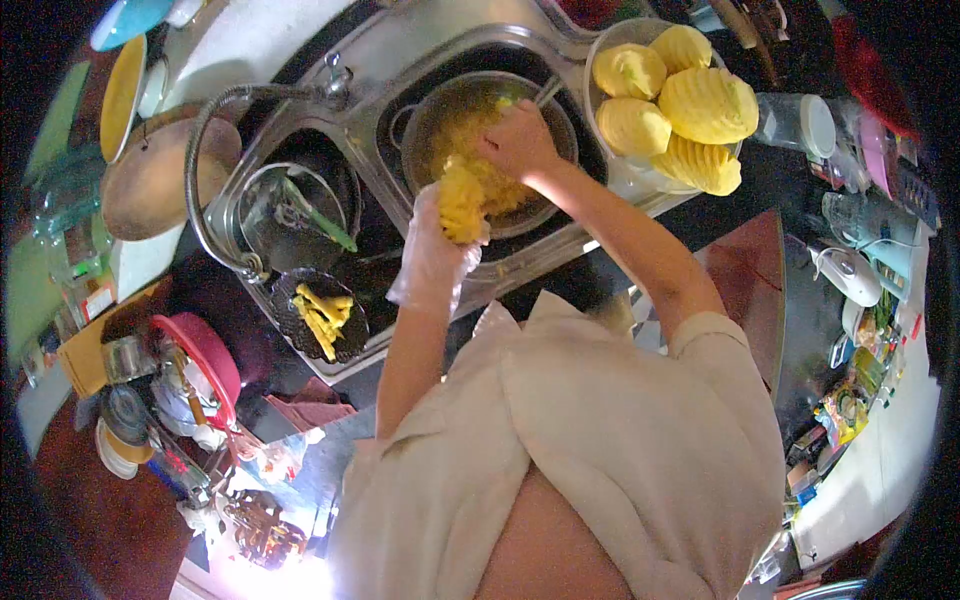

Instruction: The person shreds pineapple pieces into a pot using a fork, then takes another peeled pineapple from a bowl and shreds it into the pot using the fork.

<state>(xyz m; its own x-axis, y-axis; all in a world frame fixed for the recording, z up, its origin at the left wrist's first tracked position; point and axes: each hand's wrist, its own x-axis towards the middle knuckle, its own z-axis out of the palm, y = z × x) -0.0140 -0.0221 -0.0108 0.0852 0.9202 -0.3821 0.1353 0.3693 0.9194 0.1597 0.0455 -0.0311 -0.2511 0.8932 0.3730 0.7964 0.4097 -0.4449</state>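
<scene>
Head view finds the peeled fruit [462,205], grooved all over like a pineapple, in the left hand [432,248], whose gloved fingers are wrapped round its lower side, with its upper end leaning out past the grip. Beyond that end, the right hand [522,145] is bare, its fingers curled over the metal bowl [413,130]; whether they grasp anything I cannot tell. Yellow bits [452,138] lie in the bowl, just past the left grip.

The likeliest mishap is a slip: wet flesh against loose, thin plastic could let the fruit roll out of the left hand and drop among the bits. A slender strip [548,90] shows just past the right hand's knuckles; if it is a blade, the bare fingers and the glove are both near enough to be nicked. Well to the right of the grip, more peeled fruits [705,103] are heaped in a clear bowl [601,45], and a knock from the right forearm might topple one.

The left palm hides the fruit's underside, and the right hand covers its own fingertips and part of the bowl. Blur makes the bits hard to tell apart.
</scene>
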